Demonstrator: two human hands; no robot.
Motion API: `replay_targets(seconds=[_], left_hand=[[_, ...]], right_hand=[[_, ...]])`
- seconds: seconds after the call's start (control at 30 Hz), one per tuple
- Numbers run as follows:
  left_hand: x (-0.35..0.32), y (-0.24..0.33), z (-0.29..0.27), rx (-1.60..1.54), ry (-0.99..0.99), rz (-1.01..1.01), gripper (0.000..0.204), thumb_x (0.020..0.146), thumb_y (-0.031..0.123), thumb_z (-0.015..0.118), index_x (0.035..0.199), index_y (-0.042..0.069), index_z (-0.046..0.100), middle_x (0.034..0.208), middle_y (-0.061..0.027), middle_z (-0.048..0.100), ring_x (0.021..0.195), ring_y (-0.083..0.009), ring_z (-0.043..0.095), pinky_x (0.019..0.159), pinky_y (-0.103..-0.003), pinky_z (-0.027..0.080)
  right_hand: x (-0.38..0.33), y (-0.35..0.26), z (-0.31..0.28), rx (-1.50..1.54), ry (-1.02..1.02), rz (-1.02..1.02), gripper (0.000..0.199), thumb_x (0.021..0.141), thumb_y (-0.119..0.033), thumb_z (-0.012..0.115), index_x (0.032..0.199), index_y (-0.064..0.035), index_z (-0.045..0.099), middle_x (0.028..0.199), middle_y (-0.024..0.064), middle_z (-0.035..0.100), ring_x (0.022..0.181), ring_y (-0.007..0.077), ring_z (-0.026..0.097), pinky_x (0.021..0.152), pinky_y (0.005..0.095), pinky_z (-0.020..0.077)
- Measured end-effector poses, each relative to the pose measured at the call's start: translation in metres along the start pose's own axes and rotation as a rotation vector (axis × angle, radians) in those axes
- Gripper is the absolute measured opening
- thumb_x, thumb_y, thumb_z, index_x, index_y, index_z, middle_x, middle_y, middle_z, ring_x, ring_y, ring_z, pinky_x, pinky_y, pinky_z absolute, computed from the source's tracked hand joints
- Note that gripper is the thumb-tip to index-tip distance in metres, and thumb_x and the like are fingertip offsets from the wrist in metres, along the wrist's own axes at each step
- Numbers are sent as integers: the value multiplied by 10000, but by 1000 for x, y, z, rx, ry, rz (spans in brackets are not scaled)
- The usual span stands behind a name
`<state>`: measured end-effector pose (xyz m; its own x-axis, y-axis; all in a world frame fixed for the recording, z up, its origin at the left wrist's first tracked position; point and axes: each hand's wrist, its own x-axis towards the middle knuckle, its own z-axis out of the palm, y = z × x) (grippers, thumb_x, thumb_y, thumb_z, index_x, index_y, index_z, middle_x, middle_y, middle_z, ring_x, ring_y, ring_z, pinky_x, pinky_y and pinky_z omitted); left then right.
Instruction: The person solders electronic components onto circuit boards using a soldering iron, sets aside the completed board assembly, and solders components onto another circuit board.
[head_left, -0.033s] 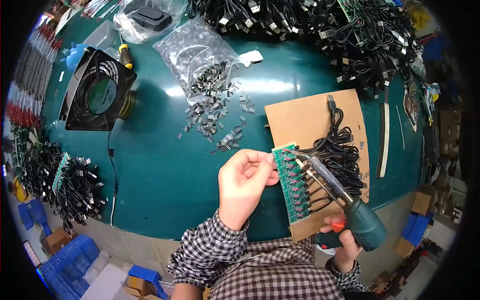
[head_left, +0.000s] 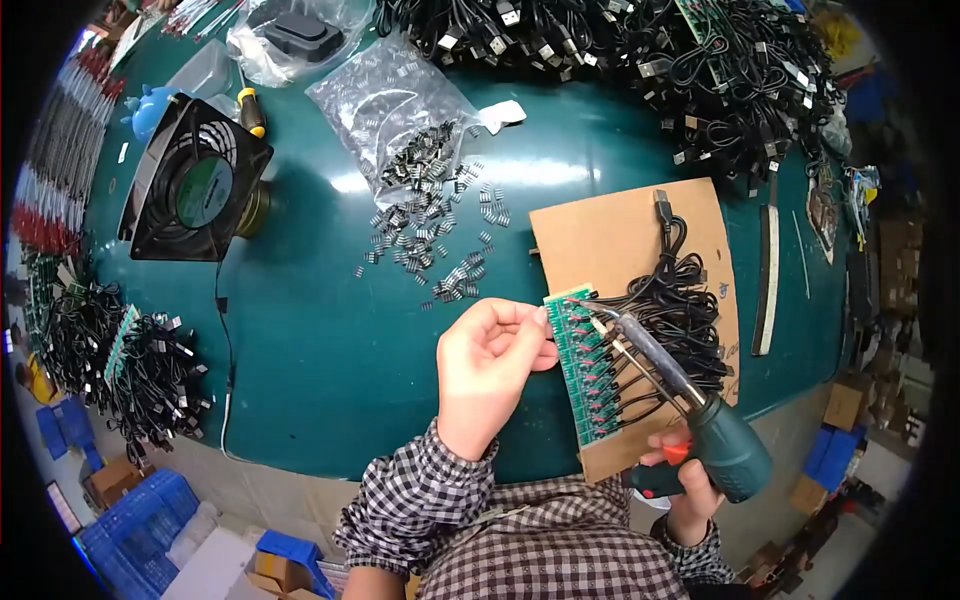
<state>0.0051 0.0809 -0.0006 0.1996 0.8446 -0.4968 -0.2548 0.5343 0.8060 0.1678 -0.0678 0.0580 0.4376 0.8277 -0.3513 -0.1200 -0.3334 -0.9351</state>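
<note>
A strip of green circuit boards (head_left: 580,375) lies on a piece of cardboard (head_left: 590,235), with black USB cables (head_left: 680,320) running off its right side. My left hand (head_left: 485,375) is closed in a pinch at the strip's upper left edge. Whatever sits between its thumb and forefinger is too small and hidden to make out. In my right hand (head_left: 690,500) is a dark green soldering gun (head_left: 730,450) with a red trigger. Its metal tip points up and left, over the top end of the strip, close to my left fingertips.
Small pin connectors (head_left: 425,215) spill from a clear plastic bag (head_left: 385,105) beyond my left hand. A black fan (head_left: 200,185) and a screwdriver (head_left: 250,112) are at the left. Cable heaps (head_left: 740,90) fill the far right; another cable bundle (head_left: 150,370) hangs at the left edge.
</note>
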Motion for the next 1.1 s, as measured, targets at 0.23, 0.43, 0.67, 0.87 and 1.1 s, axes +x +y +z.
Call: replay_targets(seconds=[0.23,0.43,0.67,0.87,1.1], left_hand=[[0,2,-2,-21,-16,-25,134,852,70,557,861,-64,555,763,-116,619,632,-144,615,595,-239,531],[0,-1,-2,-24,-14,-25,135,853,69,555,863,-66,557,775,-119,621,638,-145,616,600,-238,532],[-1,-4,-1,-31,-4,-3,149,855,81,559,867,-67,559,780,-119,621,635,-142,615,600,-234,532],[-1,-4,-1,-38,-6,-10,155,856,90,563,867,-65,561,782,-115,619,637,-140,614,599,-231,530],[-1,-3,0,-26,4,-15,155,855,94,565,865,-60,563,774,-108,616,626,-137,611,592,-229,528]], right_hand=[[-2,2,3,-16,-7,2,473,777,-288,617,1027,96,502,880,199,582,679,243,619,617,336,545],[0,0,9,-37,-11,9,436,779,-285,609,989,86,517,854,188,577,683,241,609,621,324,535],[-1,0,10,-56,-2,21,421,772,-295,610,953,77,532,849,188,576,676,237,607,623,326,529],[-1,0,12,-66,-6,35,417,772,-295,605,953,73,529,845,188,577,671,240,606,623,325,524],[-1,1,11,-58,-9,20,391,781,-265,594,962,74,525,860,187,574,691,250,613,633,333,525]])
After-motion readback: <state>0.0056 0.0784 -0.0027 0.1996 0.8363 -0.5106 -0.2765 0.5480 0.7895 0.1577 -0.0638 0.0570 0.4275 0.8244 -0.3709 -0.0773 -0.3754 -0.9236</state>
